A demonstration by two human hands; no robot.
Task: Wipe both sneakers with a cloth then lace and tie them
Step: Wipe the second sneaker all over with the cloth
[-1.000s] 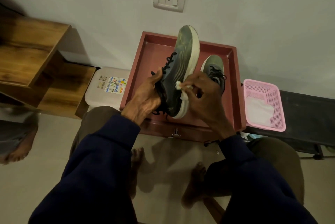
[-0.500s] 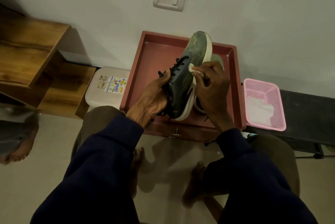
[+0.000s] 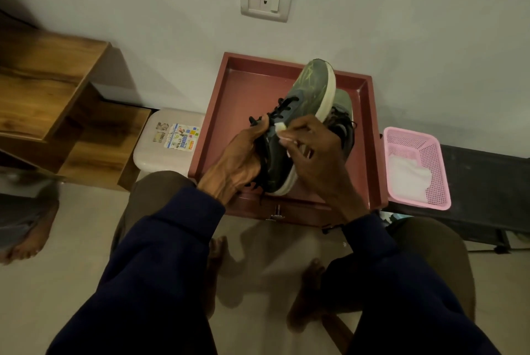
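Pinching a small white cloth [image 3: 280,128] against the side of the held sneaker [image 3: 307,96], the fingers [image 3: 298,128] of the right hand [image 3: 315,159] are curled together. The left hand [image 3: 238,159] clamps the same shoe by its opening. Just behind the fingers, the second sneaker [image 3: 342,109] lies in the red tray [image 3: 238,90]. The small cloth may slip out, and a loosened left grip may drop the shoe onto the other one.

Matt mesh-cloth sneaker [image 3: 298,113] with smooth rubbery sole, glossy red tray [image 3: 243,90], perforated pink plastic basket [image 3: 427,153], grained wood shelves [image 3: 43,82].
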